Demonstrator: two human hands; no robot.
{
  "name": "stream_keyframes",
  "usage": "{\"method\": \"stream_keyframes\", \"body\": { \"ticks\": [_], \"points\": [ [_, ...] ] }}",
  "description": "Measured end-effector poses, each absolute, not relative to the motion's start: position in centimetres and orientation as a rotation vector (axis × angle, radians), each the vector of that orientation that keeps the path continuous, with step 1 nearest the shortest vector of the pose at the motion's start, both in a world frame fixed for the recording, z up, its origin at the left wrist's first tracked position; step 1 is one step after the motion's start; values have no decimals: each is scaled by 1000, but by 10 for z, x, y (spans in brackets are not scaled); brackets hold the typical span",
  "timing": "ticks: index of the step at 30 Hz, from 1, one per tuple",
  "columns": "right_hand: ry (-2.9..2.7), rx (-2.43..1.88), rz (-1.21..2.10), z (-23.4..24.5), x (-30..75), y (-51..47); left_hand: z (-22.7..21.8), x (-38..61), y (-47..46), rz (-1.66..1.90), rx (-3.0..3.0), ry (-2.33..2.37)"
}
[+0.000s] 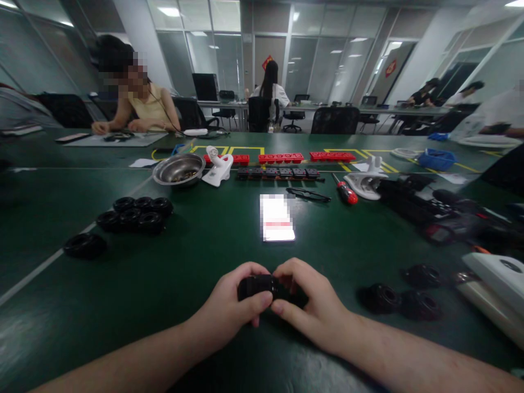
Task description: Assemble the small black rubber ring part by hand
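Just above the table's near edge, my left hand (pixel 235 300) is closed around a rounded black part (pixel 257 285), thumb in front and fingers behind. My right hand (pixel 317 300) is curled against the part's right side, thumb and fingers pinching dark material whose shape is partly hidden by the fingers. Whether this is one piece or two joined pieces I cannot tell. Beyond the hands lies a phone (pixel 277 218) with a bright screen. Several black ring-like parts (pixel 139 214) sit in a cluster at the left, and three similar black parts (pixel 420 303) are at the right.
Farther back are a metal bowl (pixel 179 169), red trays (pixel 280 158), a row of black pieces (pixel 278 174), glasses (pixel 308 195), a red screwdriver (pixel 347 192) and a blue basket (pixel 436 159). An electric screwdriver-like white tool (pixel 497 284) lies at right. A co-worker (pixel 143 103) sits across.
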State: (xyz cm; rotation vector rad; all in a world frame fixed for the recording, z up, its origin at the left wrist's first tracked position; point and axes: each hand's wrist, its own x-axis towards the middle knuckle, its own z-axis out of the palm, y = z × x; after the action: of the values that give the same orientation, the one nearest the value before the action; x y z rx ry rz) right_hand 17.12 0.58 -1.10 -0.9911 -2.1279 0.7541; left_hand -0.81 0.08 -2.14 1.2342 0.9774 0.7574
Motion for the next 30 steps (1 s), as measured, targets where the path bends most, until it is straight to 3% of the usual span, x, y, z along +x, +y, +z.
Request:
{"method": "stream_keyframes", "body": {
  "ticks": [8, 30],
  "points": [
    [-2149, -767, 683, -7, 171, 5, -24, -6, 3, 749, 1162, 951],
    [-2155, -842, 672, -7, 172, 6, -22, -7, 2, 754, 1155, 929]
  ]
}}
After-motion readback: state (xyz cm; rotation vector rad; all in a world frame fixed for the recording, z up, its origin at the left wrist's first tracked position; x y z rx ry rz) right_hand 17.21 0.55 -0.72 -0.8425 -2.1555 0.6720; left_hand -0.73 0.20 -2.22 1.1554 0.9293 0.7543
